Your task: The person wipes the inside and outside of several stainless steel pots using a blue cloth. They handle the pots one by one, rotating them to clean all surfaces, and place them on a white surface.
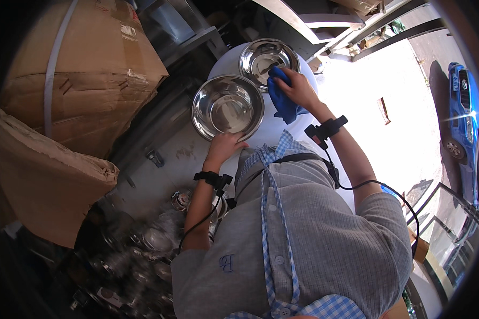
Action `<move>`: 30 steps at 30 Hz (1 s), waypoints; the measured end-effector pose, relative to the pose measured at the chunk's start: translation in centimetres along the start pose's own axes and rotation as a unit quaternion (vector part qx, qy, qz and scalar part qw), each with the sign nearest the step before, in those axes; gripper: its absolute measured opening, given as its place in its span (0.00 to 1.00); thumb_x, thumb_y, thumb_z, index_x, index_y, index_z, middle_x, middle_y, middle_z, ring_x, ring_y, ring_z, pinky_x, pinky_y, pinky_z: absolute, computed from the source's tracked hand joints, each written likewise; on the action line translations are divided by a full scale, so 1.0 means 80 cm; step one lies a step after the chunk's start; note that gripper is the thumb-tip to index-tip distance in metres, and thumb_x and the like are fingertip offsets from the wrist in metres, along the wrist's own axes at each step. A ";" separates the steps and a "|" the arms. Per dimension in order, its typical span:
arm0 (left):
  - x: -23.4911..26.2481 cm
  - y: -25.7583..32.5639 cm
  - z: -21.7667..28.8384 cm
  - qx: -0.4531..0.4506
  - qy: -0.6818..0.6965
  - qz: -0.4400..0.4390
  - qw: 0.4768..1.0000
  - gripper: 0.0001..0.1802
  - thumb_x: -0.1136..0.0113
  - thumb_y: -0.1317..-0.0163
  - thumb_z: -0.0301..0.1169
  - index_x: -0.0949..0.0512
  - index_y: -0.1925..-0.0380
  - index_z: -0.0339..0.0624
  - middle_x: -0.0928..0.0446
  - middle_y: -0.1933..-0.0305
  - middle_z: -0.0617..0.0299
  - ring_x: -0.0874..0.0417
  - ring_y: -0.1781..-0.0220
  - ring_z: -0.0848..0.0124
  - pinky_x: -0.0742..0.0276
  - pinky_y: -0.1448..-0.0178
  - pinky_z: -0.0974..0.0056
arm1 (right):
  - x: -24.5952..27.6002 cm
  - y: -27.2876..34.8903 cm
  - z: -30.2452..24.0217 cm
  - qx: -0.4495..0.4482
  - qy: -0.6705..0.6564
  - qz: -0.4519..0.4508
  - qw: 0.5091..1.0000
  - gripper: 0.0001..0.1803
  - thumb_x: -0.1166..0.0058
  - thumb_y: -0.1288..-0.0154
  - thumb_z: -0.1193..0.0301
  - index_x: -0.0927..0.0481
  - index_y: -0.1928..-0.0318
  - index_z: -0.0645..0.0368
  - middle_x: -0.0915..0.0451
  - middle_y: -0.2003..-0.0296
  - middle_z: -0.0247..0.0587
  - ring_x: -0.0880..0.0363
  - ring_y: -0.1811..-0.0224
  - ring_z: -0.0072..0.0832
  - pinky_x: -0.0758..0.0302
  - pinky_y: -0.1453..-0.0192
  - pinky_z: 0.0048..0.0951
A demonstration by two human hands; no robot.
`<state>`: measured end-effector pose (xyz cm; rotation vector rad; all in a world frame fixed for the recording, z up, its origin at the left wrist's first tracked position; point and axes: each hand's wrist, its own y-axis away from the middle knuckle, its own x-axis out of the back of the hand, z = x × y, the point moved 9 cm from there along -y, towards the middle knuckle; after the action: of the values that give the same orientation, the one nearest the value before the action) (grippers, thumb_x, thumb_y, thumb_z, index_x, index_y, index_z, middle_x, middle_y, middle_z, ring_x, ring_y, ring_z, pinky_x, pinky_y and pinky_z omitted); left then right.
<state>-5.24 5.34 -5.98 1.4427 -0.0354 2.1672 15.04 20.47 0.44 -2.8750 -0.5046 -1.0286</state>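
Note:
My left hand (224,149) grips the near rim of a shiny steel bowl (228,109), its fingers closed at the edge. In my right hand (299,91) is a bunched blue cloth (283,101), held over the near right side of a second steel bowl (265,59). That second bowl lies farther off and to the right, its rim close against the first. Whether the cloth touches the second bowl cannot be made out. Both bowls face up over a rounded white surface (221,66).
Large strapped cardboard boxes (106,69) crowd the left side. Many shiny metal pieces (157,239) lie on the floor at lower left, partly blurred. A small glass-like object (155,158) is left of my left hand. Outside at right is a blue car (463,122) beyond bright ground.

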 end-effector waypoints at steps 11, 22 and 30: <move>-0.032 -0.008 -0.013 0.090 0.152 -0.017 0.984 0.24 0.47 0.34 0.47 0.24 0.47 0.41 0.21 0.49 0.50 0.21 0.48 0.51 0.25 0.47 0.54 | -0.051 -0.008 0.084 -0.011 0.076 -0.013 0.997 0.27 0.37 0.45 0.62 0.26 0.45 0.53 0.23 0.52 0.51 0.20 0.56 0.51 0.23 0.50 0.44; 0.077 -0.049 0.007 0.069 0.331 0.162 0.927 0.18 0.48 0.31 0.32 0.26 0.43 0.41 0.24 0.42 0.50 0.21 0.42 0.58 0.25 0.41 0.62 | -0.155 -0.025 0.176 -0.008 0.204 -0.142 0.968 0.34 0.39 0.52 0.71 0.31 0.41 0.58 0.29 0.44 0.51 0.21 0.50 0.48 0.21 0.47 0.42; 0.080 -0.068 -0.009 0.079 0.455 0.205 0.863 0.20 0.54 0.33 0.22 0.29 0.40 0.37 0.22 0.43 0.54 0.22 0.40 0.66 0.26 0.40 0.65 | -0.162 -0.020 0.205 0.015 0.223 -0.165 0.960 0.32 0.39 0.54 0.73 0.28 0.43 0.57 0.25 0.49 0.49 0.19 0.54 0.46 0.20 0.53 0.42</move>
<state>-5.32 12.91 -2.19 0.3532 0.1968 3.0579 15.12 20.72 -20.56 -2.4549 -0.9632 -1.6399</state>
